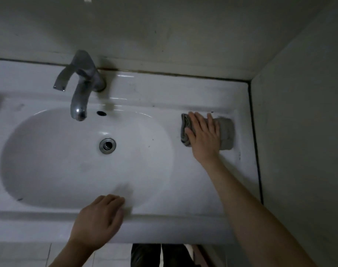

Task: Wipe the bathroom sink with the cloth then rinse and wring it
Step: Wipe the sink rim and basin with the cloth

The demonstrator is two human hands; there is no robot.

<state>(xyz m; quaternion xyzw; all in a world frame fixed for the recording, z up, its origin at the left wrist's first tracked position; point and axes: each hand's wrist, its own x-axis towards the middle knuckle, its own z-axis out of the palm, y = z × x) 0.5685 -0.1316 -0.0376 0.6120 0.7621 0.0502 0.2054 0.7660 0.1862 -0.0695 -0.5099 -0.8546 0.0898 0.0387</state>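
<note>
A white bathroom sink [164, 87] fills the view, with an oval basin and a metal drain [107, 145] in its middle. A folded grey cloth [227, 132] lies on the flat ledge to the right of the basin. My right hand [203, 135] presses flat on top of the cloth, fingers spread toward the back wall. My left hand [100, 218] rests on the sink's front rim with fingers loosely curled and holds nothing. A chrome faucet [79, 93] stands at the back, its spout over the basin; no water runs.
A tiled wall runs behind the sink, and a second wall [299, 132] stands close along the right edge of the ledge. Dark specks mark the ledge near the cloth. An overflow hole [101, 113] sits under the spout. Floor tiles and dark trousers show below the front rim.
</note>
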